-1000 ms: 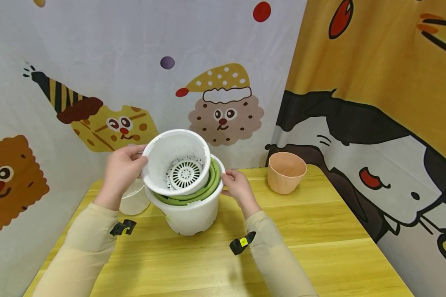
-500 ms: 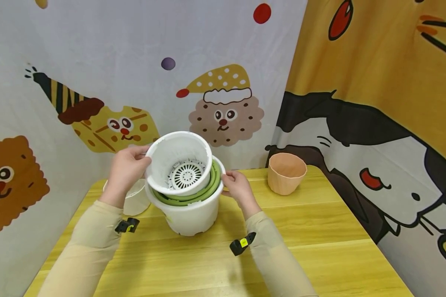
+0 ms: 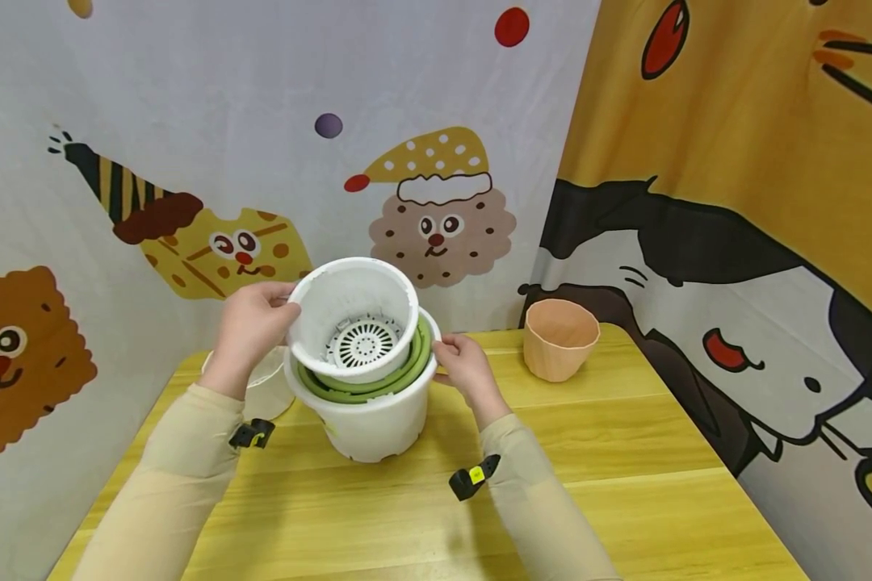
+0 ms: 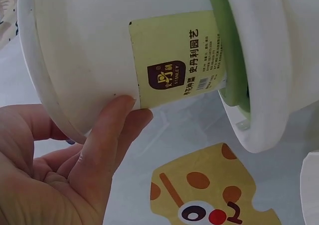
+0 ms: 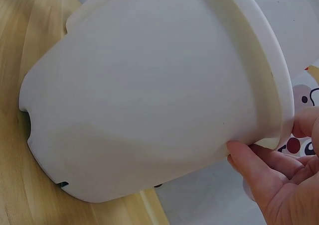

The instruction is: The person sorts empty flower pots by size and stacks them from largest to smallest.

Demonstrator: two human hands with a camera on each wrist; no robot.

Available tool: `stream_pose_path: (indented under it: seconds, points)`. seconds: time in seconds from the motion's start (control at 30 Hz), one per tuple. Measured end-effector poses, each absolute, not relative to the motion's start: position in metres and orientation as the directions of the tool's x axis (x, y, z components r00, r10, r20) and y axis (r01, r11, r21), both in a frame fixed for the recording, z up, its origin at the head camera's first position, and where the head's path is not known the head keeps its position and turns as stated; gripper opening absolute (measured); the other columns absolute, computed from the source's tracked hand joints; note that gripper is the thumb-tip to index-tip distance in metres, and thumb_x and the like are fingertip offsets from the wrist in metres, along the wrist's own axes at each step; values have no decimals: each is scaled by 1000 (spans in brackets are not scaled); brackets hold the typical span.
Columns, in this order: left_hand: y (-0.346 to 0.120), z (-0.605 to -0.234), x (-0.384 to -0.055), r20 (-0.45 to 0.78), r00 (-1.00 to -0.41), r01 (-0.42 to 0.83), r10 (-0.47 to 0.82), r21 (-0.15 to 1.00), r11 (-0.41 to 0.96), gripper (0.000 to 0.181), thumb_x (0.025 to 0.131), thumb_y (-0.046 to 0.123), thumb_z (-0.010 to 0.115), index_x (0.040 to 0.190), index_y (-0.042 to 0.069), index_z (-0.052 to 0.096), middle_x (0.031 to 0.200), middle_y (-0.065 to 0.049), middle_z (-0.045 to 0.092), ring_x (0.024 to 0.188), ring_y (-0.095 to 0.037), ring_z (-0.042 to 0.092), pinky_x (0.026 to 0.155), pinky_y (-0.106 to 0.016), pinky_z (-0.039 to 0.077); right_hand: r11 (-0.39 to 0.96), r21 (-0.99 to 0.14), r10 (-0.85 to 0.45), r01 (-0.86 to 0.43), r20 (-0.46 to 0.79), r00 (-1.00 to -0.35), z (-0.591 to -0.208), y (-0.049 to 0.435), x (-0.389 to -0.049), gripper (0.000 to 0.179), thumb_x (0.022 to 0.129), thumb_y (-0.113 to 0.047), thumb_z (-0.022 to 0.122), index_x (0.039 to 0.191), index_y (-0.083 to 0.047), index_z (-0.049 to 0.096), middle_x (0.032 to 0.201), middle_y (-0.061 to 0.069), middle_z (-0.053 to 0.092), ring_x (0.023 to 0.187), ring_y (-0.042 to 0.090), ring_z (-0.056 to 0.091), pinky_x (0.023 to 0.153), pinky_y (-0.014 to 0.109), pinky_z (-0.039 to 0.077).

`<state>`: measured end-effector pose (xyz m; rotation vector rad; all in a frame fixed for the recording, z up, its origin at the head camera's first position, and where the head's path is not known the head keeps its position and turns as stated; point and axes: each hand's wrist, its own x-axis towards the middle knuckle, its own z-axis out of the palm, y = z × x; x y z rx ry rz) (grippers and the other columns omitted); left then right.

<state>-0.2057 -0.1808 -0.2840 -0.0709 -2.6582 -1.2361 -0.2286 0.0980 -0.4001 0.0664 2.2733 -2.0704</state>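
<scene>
My left hand pinches the rim of a white plastic flowerpot with a slotted drain base. That pot sits tilted in the mouth of a stack, its lower part hidden inside. A pale green label shows on its side in the left wrist view. Below it, green pot rims nest within a larger white flowerpot, which stands on the table. On the far side of the stack, my right hand grips the larger pot's rim, fingertips against the wall beneath it.
A peach-coloured pot stands at the table's back right. Another white pot is partly hidden behind my left wrist. The wooden table meets printed curtains at its back and sides.
My left hand and the upper white pot have shifted slightly right and down, lower over the stack. The right hand and larger pot stay in place.
</scene>
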Motion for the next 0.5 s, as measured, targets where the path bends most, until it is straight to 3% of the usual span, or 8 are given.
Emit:
stream_pose_path:
  seconds: [0.5]
  points:
    - [-178, -282, -214, 182, -983, 109, -41, 739, 664, 44, 91, 13, 53, 129, -7, 62, 114, -24, 67, 81, -27, 66, 58, -27, 58, 97, -992, -9, 80, -82, -997, -398, 98, -228, 41, 102, -17, 54, 135, 7, 52, 125, 23, 60, 114, 33, 59, 84, 43, 58]
